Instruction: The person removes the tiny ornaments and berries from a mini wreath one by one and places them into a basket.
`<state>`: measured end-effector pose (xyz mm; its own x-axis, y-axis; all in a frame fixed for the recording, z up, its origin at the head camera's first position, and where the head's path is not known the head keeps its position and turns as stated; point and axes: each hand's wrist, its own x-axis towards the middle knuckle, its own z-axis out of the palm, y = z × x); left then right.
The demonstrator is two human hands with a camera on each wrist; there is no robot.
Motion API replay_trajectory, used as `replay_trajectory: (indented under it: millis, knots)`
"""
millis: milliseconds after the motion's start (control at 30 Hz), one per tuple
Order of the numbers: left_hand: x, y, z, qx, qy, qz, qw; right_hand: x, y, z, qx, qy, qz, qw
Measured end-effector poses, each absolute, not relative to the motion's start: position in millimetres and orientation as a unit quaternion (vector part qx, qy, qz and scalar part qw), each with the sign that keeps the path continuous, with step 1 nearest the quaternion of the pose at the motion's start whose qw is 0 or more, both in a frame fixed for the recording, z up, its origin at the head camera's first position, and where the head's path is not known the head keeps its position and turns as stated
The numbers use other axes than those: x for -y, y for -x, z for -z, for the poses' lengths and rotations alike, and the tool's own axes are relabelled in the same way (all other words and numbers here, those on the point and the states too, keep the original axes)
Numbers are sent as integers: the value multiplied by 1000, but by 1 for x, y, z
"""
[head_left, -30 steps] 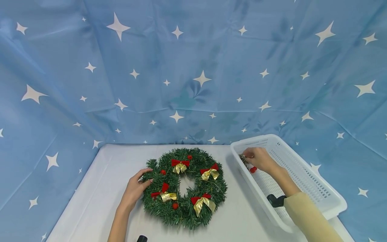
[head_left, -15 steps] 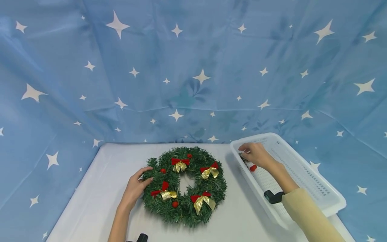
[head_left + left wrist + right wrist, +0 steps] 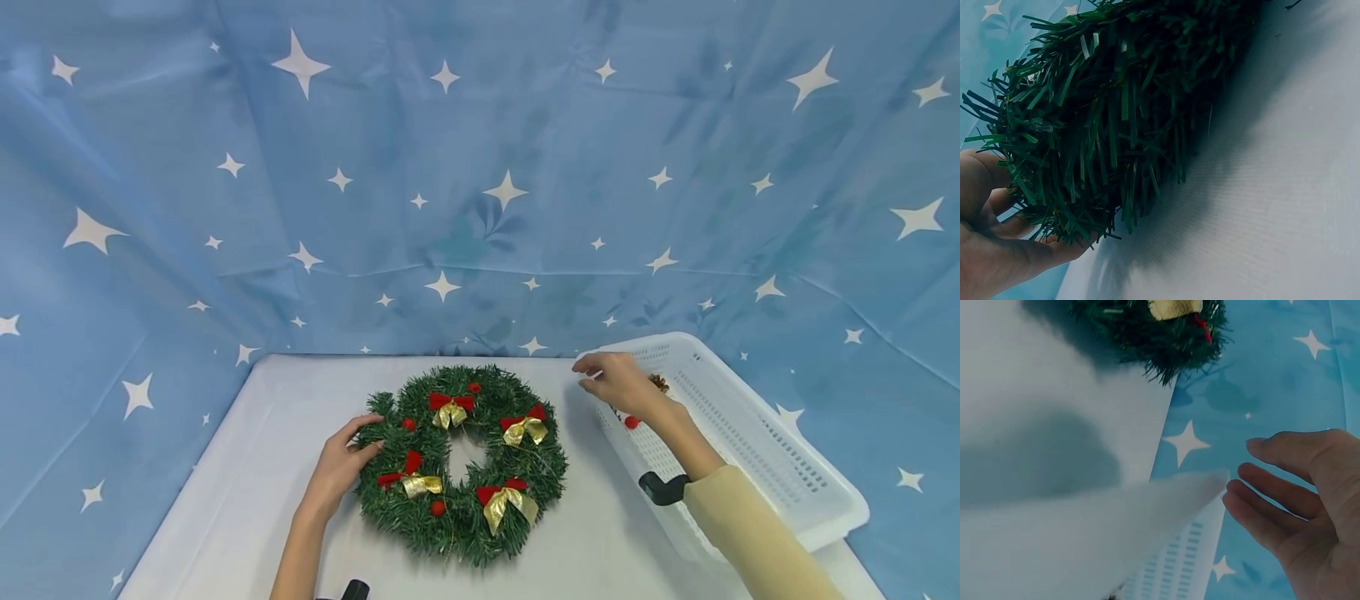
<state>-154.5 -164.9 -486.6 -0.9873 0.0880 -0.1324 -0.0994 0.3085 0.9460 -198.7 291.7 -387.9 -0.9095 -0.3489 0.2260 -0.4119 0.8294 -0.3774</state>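
Note:
A green tinsel wreath point(image 3: 405, 529) lies on the white table, dressed with gold and red bows point(image 3: 506, 500) and small red balls. My left hand point(image 3: 337, 462) grips its left edge; in the left wrist view the thumb and fingers point(image 3: 1054, 253) reach around the green strands. Over the left rim of a white plastic basket point(image 3: 832, 508) is my right hand point(image 3: 618, 385), fingers slightly bent, with nothing seen between them in the right wrist view. Inside the basket lie a pinecone point(image 3: 658, 382) and a red berry-like ball point(image 3: 632, 422), partly hidden by this hand and arm.
The table point(image 3: 300, 387) is covered in white. A blue curtain with white stars point(image 3: 480, 275) hangs behind it and at both sides. Black straps with cameras point(image 3: 663, 488) sit on the wrists.
My right hand has moved left from inside the basket to its left rim. A pinecone now shows behind it in the basket. The left hand stays on the wreath.

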Motion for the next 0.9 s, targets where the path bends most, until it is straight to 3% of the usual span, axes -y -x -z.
replay_trajectory:
  millis: [900]
  knots:
    - [163, 151, 486, -809, 4, -583, 70, -236, 205, 393, 924, -248, -290, 38]
